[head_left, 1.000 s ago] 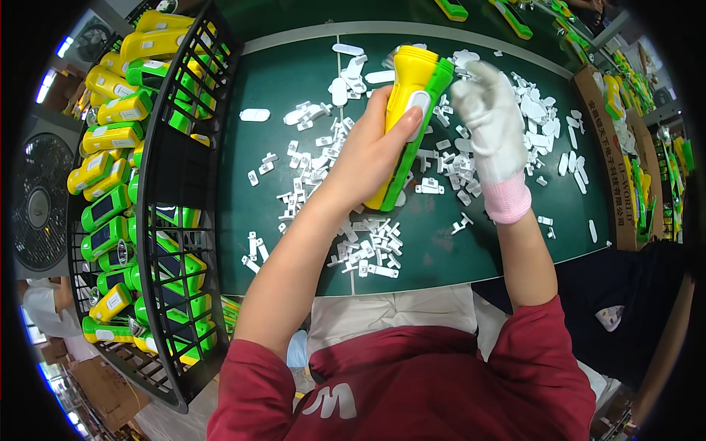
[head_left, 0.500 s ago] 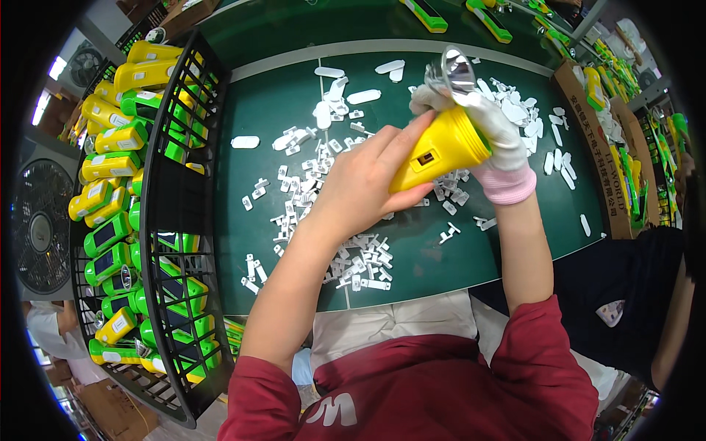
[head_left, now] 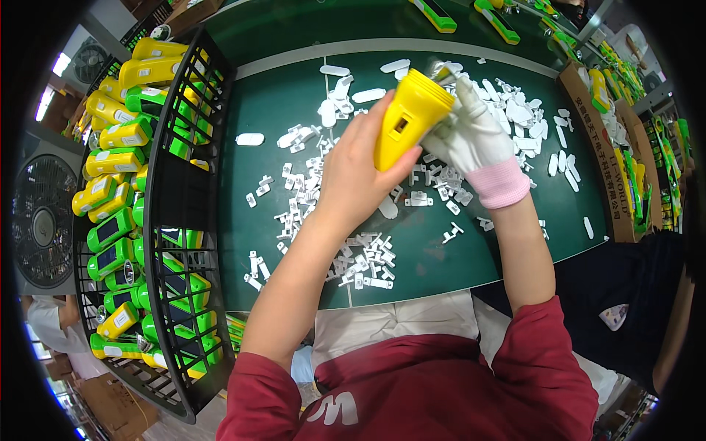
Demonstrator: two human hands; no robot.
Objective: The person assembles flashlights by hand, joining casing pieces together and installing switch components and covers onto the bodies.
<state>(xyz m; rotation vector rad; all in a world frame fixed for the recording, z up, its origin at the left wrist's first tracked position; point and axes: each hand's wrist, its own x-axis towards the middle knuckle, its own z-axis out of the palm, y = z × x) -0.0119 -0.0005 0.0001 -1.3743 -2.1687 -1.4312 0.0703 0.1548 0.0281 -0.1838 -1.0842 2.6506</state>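
My bare left hand (head_left: 358, 158) grips a yellow flashlight body (head_left: 412, 121) above the table, its wide threaded end tilted up and to the right. A small dark switch slot shows on its side. Close behind that wide end is my right hand (head_left: 471, 136), in a white glove with a pink cuff. Its fingers are bent around a shiny reflector (head_left: 444, 73), of which only a blurred edge shows. The flashlight body hides the rest. Below and around both hands, small white plastic parts (head_left: 368, 261) lie scattered on the green table (head_left: 434, 272).
At the left stands a black crate (head_left: 151, 242) filled with yellow and green flashlights. A cardboard box (head_left: 599, 151) edges the table's right side. Flat white oval pieces (head_left: 521, 110) lie toward the far right. Finished-looking green flashlights (head_left: 496, 22) rest beyond the table's far rim.
The flashlight body has moved up and left and tilted more upright. My right hand has shifted slightly left and down behind it, and the reflector, plainly visible before, is now mostly hidden.
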